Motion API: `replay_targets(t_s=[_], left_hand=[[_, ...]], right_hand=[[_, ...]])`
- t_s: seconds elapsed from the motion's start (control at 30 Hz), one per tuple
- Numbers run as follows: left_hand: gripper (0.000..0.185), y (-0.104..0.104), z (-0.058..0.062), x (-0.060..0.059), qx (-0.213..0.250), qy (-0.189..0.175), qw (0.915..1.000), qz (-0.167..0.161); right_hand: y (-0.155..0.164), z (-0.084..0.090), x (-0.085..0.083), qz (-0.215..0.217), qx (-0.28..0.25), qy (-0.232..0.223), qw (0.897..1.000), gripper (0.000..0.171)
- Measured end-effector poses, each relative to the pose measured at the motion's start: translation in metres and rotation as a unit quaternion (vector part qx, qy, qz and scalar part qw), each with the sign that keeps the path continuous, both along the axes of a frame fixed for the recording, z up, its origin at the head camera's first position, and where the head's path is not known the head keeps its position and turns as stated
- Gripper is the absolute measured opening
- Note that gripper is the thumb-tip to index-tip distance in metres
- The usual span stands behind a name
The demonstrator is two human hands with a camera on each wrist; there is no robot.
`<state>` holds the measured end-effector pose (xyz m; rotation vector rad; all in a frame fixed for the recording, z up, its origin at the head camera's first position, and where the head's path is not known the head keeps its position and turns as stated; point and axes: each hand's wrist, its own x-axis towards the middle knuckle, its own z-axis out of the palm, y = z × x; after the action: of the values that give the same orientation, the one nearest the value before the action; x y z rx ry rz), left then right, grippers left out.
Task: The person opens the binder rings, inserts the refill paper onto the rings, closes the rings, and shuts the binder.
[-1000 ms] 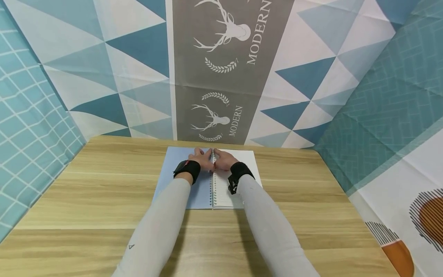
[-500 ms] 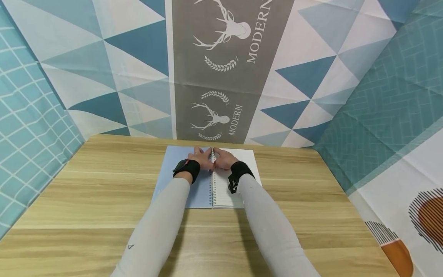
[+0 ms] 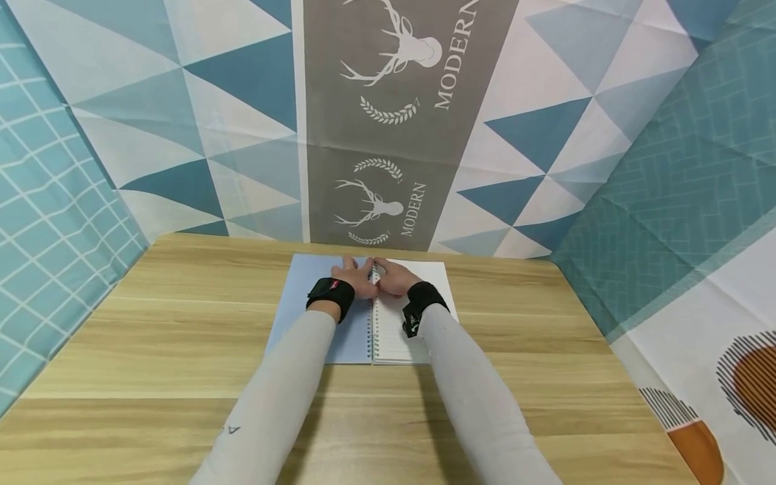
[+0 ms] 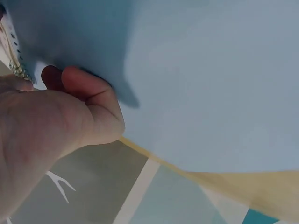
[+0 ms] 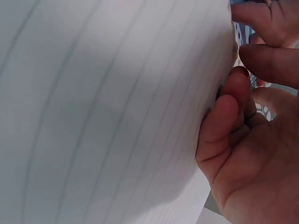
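Note:
A spiral-bound notebook lies spread on the table, its light blue cover (image 3: 294, 306) to the left and its white lined page (image 3: 397, 343) to the right. Both hands meet at the upper part of the ring binding (image 3: 372, 333) between them. The left hand (image 3: 356, 279) grips the binding from the cover side, and in the left wrist view its outer fingers (image 4: 88, 84) curl over the blue surface. From the page side the right hand (image 3: 397, 279) grips it too; its outer fingers (image 5: 217, 121) curl against the page in the right wrist view. The fingertips partly hide the rings.
The wooden table (image 3: 182, 337) extends around the notebook, with its back edge close behind. A patterned cloth wall (image 3: 254, 121) rises beyond it, and further cloth panels (image 3: 661, 222) flank both sides. A black band (image 3: 332, 296) wraps each wrist.
Both hands stay at the upper binding with almost no visible movement. The notebook keeps its place; only the head view has shifted slightly.

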<state>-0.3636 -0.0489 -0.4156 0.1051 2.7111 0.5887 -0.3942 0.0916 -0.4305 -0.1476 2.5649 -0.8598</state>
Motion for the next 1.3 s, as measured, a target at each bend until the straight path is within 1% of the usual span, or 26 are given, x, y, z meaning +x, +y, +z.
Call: replay_targets(t_s=[0.1, 0.2, 0.3, 0.43, 0.6, 0.67, 0.73, 0.83, 0.93, 1.1, 1.2, 1.3], left_hand=[[0.078, 0.002, 0.001, 0.001, -0.019, 0.005, 0.9998, -0.006], [0.078, 0.003, 0.0, 0.001, -0.028, 0.01, 0.9995, -0.006], [0.079, 0.004, -0.002, 0.0, -0.044, 0.022, 0.9986, -0.018], [0.079, 0.005, -0.004, 0.0, -0.052, 0.04, 0.9975, -0.026], [0.077, 0.005, -0.01, 0.0, -0.045, 0.03, 0.9985, -0.009], [0.076, 0.004, -0.012, -0.001, -0.045, 0.024, 0.9987, -0.007], [0.075, 0.002, -0.013, -0.001, -0.042, 0.026, 0.9987, -0.011], [0.076, -0.001, -0.014, 0.0, -0.044, 0.034, 0.9981, -0.026], [0.074, -0.006, -0.016, 0.001, -0.053, 0.051, 0.9961, -0.048], [0.068, -0.01, -0.017, 0.01, -0.078, 0.086, 0.9889, -0.093], [0.065, -0.011, -0.017, 0.014, -0.069, 0.1, 0.9866, -0.109], [0.065, -0.013, -0.016, 0.017, -0.037, 0.108, 0.9851, -0.129]], right_hand=[[0.002, -0.003, -0.003, 0.001, -0.007, -0.003, 1.0, 0.08], [0.002, -0.004, -0.005, 0.0, -0.017, -0.005, 1.0, 0.082], [0.001, -0.003, -0.004, -0.002, -0.023, -0.004, 1.0, 0.083], [0.0, -0.001, -0.001, 0.006, -0.015, 0.006, 1.0, 0.081], [0.0, 0.002, 0.008, 0.028, -0.001, 0.033, 0.999, 0.077], [0.0, 0.003, 0.012, 0.031, -0.006, 0.038, 0.999, 0.077], [-0.001, 0.003, 0.014, 0.032, -0.016, 0.037, 0.999, 0.076], [-0.002, 0.001, 0.017, 0.031, -0.026, 0.037, 0.999, 0.076], [-0.003, -0.002, 0.018, 0.032, -0.025, 0.041, 0.998, 0.076], [-0.001, -0.006, 0.021, 0.051, 0.003, 0.064, 0.997, 0.074], [0.003, -0.007, 0.02, 0.064, 0.01, 0.074, 0.995, 0.076], [0.007, -0.007, 0.019, 0.066, -0.001, 0.072, 0.995, 0.08]])
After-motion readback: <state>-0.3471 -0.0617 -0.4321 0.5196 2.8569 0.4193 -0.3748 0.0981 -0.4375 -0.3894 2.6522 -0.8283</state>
